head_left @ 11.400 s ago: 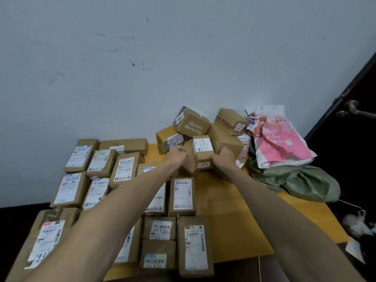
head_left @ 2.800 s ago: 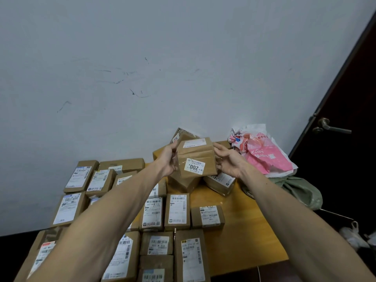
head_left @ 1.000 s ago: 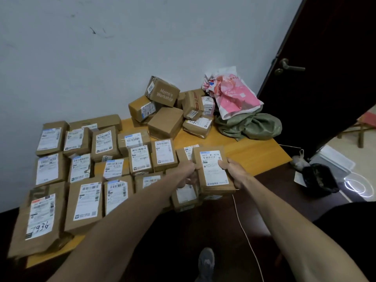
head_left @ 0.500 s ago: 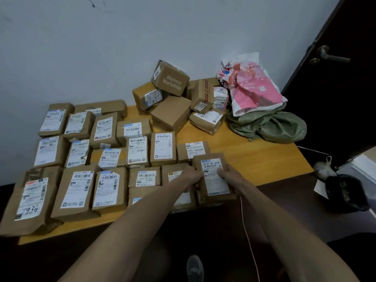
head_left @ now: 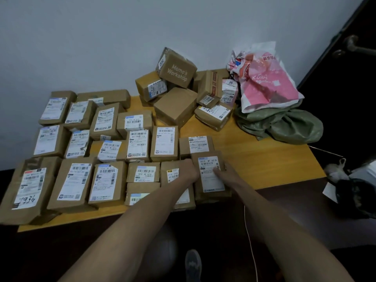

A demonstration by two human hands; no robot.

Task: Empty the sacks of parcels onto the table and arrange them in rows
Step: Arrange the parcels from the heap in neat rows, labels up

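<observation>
The left hand (head_left: 190, 169) and right hand (head_left: 226, 176) gripped the labelled parcel (head_left: 210, 183) by its sides, at the front row's right end.

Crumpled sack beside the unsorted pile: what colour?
The sack is olive green; head view shows it best.

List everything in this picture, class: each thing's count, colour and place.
rowed parcels: about eighteen, brown, white labels, table's left and front
piled parcels: several, brown, back by wall
table: one, yellow wood
plastic bag: one, pink-white, back right
sack: one, green, partly under bag
door: one, dark, right
cord: one, pale, below table front
shoe: one, grey, floor
left hand: one, at left edge of front-right parcel
right hand: one, touching that parcel's label
</observation>
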